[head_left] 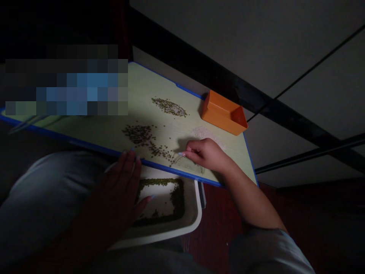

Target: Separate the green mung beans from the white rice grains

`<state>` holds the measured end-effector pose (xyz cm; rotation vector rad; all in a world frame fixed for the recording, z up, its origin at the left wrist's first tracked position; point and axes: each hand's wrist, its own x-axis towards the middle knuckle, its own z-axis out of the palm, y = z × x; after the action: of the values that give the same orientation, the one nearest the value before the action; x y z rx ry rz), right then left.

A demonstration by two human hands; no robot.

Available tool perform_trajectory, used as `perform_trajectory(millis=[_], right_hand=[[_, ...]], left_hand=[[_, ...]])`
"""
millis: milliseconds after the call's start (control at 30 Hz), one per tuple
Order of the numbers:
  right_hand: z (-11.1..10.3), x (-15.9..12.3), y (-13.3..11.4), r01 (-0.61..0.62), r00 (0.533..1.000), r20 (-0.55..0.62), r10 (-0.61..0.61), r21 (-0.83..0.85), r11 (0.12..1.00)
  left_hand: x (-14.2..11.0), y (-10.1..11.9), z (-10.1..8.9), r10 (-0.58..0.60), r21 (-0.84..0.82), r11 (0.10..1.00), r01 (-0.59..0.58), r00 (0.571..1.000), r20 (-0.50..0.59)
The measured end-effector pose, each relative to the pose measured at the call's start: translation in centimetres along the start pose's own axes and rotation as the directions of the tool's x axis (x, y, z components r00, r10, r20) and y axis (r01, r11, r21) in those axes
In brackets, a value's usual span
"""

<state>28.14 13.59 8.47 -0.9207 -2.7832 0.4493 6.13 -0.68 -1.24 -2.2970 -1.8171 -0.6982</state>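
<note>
My right hand (205,154) is over the near right part of a pale board (182,135) with a blue rim, its fingers curled and thumb pressed in. Whatever they pinch is hidden. Just below it lies a faint, see-through patch (189,165) with a curved edge, too dim to name. My left hand (122,186) rests open, fingers stretched, at the board's near edge above a white tub (196,217). Dark grains form a loose pile (139,135) trailing toward my right hand. Behind it is a heap of mixed green and pale grains (169,106). Pale grains (203,132) spread beyond my right hand.
An orange open box (225,114) stands on the board's far right corner. Green grains (178,198) line the inside of the tub below. Cabinet doors (299,95) rise behind the board. A blurred-out area covers the upper left. Dark reddish floor (212,224) shows below.
</note>
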Motion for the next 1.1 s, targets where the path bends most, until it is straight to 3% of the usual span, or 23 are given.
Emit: perform_trajectory(millis=[533,733,1100], right_hand=[[-0.07,-0.06,-0.27,0.023,1.0,0.001,-0.023,0.021,1.0],[0.34,0.2,-0.59,-0.034,0.998,-0.053,0.035,0.028,0.999],[0.46,0.35,-0.95,-0.035,0.997,-0.063,0.038,0.045,0.998]], left_hand=[[-0.12,-0.12,0.17,0.014,0.006,1.0,-0.014,1.0,0.001],[-0.08,-0.03,0.09,0.021,-0.003,1.0,-0.021,1.0,0.005],[-0.19,-0.07,0.12,0.004,-0.008,1.0,-0.004,1.0,0.003]])
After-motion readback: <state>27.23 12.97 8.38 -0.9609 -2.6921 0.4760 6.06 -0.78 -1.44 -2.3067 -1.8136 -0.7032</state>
